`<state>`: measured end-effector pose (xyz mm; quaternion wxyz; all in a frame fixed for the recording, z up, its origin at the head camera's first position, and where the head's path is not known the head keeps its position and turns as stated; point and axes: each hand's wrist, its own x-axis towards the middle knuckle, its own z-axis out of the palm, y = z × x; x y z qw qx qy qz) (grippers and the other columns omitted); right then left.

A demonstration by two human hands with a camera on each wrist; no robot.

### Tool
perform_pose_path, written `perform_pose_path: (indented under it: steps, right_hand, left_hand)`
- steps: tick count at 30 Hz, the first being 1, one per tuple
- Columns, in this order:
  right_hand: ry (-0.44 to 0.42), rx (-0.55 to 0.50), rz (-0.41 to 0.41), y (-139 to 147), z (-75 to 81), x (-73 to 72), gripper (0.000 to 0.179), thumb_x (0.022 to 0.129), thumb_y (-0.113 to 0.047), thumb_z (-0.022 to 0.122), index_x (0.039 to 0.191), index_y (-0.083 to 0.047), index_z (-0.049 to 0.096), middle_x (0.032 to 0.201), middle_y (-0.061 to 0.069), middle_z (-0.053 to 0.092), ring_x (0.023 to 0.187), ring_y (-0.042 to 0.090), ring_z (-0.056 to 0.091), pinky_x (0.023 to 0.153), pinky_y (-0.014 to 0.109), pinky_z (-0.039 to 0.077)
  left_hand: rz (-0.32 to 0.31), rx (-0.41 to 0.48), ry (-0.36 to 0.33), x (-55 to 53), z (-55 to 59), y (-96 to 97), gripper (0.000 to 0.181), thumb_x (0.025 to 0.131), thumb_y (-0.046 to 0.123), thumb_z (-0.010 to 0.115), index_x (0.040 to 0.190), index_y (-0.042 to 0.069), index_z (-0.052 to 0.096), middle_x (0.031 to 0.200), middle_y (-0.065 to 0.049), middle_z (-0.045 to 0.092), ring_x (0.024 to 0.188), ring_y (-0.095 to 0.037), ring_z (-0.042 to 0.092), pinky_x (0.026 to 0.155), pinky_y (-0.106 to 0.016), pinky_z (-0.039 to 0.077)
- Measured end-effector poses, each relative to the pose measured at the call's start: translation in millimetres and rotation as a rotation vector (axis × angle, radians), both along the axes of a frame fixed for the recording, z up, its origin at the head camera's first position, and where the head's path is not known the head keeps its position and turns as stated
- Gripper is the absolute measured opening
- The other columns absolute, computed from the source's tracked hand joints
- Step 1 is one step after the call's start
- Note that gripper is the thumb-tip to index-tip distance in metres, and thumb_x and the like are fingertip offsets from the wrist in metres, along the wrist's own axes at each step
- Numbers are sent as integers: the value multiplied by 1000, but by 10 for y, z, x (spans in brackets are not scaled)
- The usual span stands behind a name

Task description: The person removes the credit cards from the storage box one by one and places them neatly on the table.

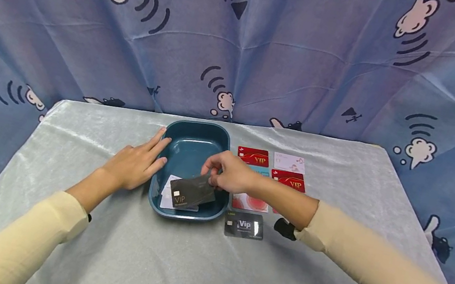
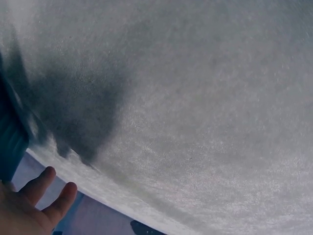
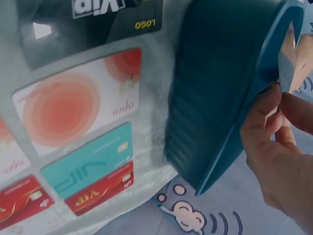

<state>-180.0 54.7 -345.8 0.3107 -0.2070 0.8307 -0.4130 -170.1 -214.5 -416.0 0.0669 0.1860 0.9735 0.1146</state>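
My right hand (image 1: 231, 173) pinches the corner of a black VIP card (image 1: 187, 193) between thumb and fingers, over the near part of a dark teal bin (image 1: 191, 152). Another dark edge shows beside that card, perhaps a second one. Beneath it, white cards (image 1: 165, 200) lie in the bin, partly covered. My left hand (image 1: 136, 164) rests with spread, fairly straight fingers on the bin's left rim; in the left wrist view only some of its fingers (image 2: 61, 203) show. From the right wrist view, the pinched card (image 3: 287, 63) appears edge-on above the bin's wall.
Right of the bin, several cards lie in rows: red VIP cards (image 1: 253, 156), a pink-white card (image 1: 289, 162), a teal card (image 3: 93, 159) and a white card with red circles (image 3: 63, 112). A black Vip card (image 1: 244, 225) lies nearest. A patterned curtain (image 1: 294, 72) hangs behind the table.
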Motion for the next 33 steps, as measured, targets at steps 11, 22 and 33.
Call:
perform_pose_path:
  steps: [11,22,33]
  right_hand:
    - [30,-27,-7,307,115,-45,20,84,15,56,97,4,67,78,7,53,66,18,50,60,27,45]
    - [12,21,-75,710,86,-71,17,89,10,58,98,-1,67,86,11,53,81,25,54,68,33,52]
    - [3,5,-80,1071,62,-1,15,90,11,55,101,4,63,79,9,49,73,25,54,67,33,51]
  left_hand:
    - [0,-8,-1,4,15,16,60,108,39,32,159,10,21,168,-8,1,135,-38,46,100,-62,40]
    - [7,-24,-18,9,14,15,60,108,39,31,160,11,20,168,-7,0,135,-38,46,102,-63,39]
    - [0,-22,-5,7,11,7,60,108,39,32,160,10,20,168,-8,0,132,-39,49,100,-61,40]
